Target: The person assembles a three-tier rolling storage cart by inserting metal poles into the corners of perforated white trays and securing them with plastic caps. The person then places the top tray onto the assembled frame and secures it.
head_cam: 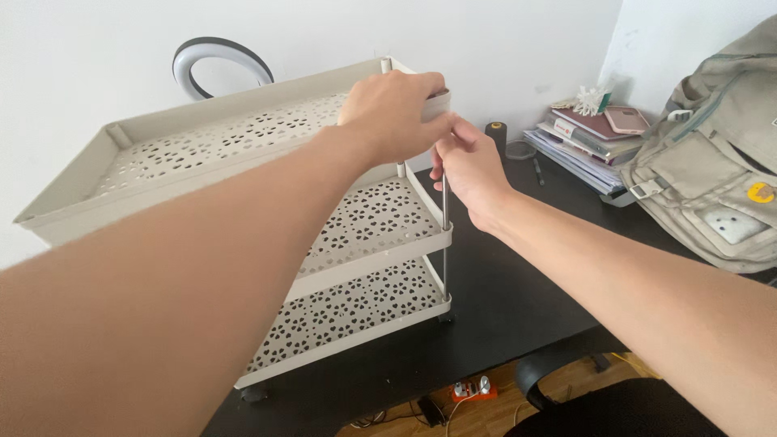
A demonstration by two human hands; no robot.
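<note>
A white wall backs a black table [502,307] that runs off toward the right corner of the room; wooden floor shows below its near edge. On the table stands a cart [356,267] of three pale grey perforated trays, its small dark wheels near the near edge. The top tray [202,137] sits tilted, its left end lower and nearer the camera, its far right corner raised.

The left hand [392,113] lies over that raised corner, its grip closed on the tray's rim, fingers curled over the edge. Just beside and below it, the right hand [469,166] pinches the top of a thin metal rod [444,235], its grip closed on the rod with thumb and fingertips. The rod stands upright at the cart's front right corner and runs down past the middle tray [380,222] to the bottom tray [348,311]. The two hands are touching or nearly so; which cannot be told.

Behind the cart, a grey and white ring [218,57] rises against the wall. At the table's far right edge lies a stack of books and papers [583,137] with a pink phone [626,120] on top. A black spool [495,133] stands near the stack, toward the wall. A beige backpack [712,170] leans at the right edge. Under the table, an orange power strip [472,391] lies on the floor beside a black chair [615,405].
</note>
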